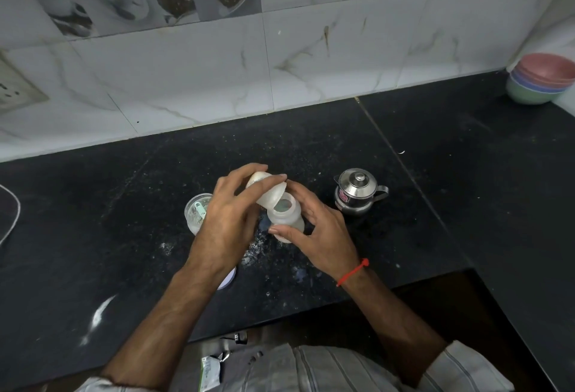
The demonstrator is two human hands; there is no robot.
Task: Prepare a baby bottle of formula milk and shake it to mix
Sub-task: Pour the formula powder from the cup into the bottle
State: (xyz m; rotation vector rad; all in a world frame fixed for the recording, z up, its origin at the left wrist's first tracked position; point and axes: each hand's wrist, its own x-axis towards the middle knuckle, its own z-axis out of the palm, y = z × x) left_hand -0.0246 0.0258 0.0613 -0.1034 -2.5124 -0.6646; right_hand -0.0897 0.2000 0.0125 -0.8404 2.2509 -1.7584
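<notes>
A frosted baby bottle [284, 215] stands upright on the black counter [124, 220] with its mouth uncovered. My right hand [320, 230] curls round its body, thumb in front, fingers behind. My left hand [228, 214] grips the bottle's frosted cap [267, 191], tilted just above and left of the bottle's mouth. A clear round container [196, 213] with a pale green scoop inside sits to the left, partly hidden by my left hand. White powder is spilled on the counter in front of the bottle.
A small steel lidded jug [357, 192] stands right of the bottle. Stacked coloured bowls [541, 80] sit at the far right corner. A pale lid [228, 279] peeks out under my left wrist. The tiled wall rises behind; the counter edge runs near my body.
</notes>
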